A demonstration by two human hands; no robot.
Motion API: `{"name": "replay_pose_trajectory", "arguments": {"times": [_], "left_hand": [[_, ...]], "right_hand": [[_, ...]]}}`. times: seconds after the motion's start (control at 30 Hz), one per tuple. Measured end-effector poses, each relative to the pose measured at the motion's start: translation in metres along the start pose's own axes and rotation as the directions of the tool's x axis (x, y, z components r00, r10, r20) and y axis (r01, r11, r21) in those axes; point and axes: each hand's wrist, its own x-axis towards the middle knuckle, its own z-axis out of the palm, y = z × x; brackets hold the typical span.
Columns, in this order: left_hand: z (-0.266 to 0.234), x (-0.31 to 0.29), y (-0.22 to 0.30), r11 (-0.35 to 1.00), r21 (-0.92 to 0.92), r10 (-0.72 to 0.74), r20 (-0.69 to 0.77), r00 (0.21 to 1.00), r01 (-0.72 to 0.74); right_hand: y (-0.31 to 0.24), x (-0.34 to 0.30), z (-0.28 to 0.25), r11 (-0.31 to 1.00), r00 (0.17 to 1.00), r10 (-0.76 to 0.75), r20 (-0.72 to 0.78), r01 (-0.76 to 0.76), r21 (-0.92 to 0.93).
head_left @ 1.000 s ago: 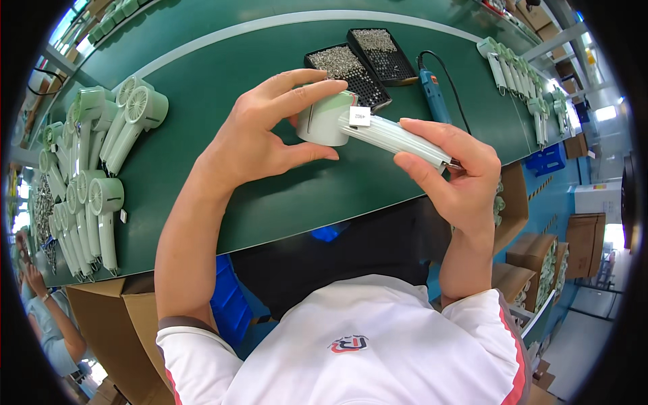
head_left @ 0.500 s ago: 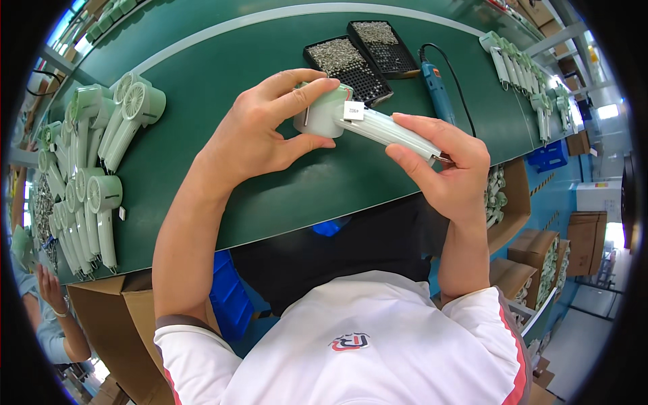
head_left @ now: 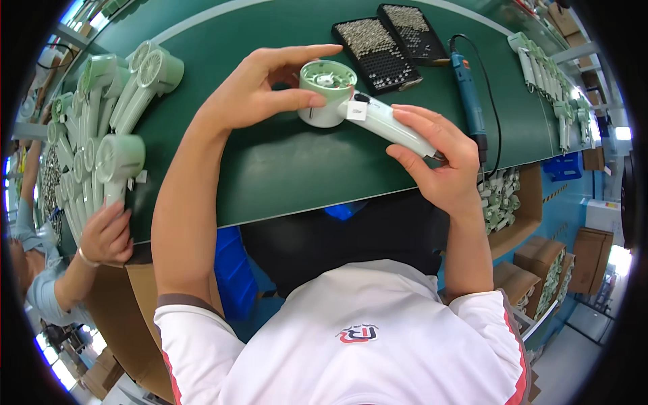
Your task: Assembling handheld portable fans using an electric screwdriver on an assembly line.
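Pale-green handheld fan (head_left: 358,108) between both hands, left hand (head_left: 260,91) gripping its round head, right hand (head_left: 442,169) clasping its handle

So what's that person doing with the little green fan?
A person is holding a small pale green hand fan over a green table. The left hand grips the round head, whose open side faces up, and the right hand holds the handle. Many more fans lie in a pile at the left, where another person's hand touches one. Two black trays of tiny screws and a blue electric screwdriver lie further back.
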Motion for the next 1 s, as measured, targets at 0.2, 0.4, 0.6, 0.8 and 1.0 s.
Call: {"name": "replay_pose_trajectory", "arguments": {"times": [0.2,0.4,0.6,0.8,1.0], "left_hand": [[0.007,0.011,-0.008,0.999,-0.05,0.019,-0.03,0.999,-0.021],[0.01,0.035,-0.037,0.636,-0.478,0.737,0.144,0.661,-0.606],[0.023,0.005,0.016,0.957,-0.283,-0.085,-0.087,0.993,0.057],[0.024,0.001,0.033,0.997,0.057,0.059,-0.036,0.998,-0.057],[0.019,0.001,0.037,0.925,0.324,0.215,-0.017,0.976,-0.198]], "right_hand": [[-0.021,0.007,0.001,0.95,0.986,0.054,0.155,-0.002,-0.313],[-0.045,0.046,0.023,0.82,0.968,0.024,0.249,0.123,-0.559],[-0.01,0.065,0.015,0.53,0.833,-0.437,0.339,0.543,-0.651],[-0.025,0.058,0.013,0.815,0.926,-0.05,0.373,0.253,-0.52],[-0.03,0.062,0.014,0.823,0.912,-0.048,0.408,0.267,-0.501]]}}
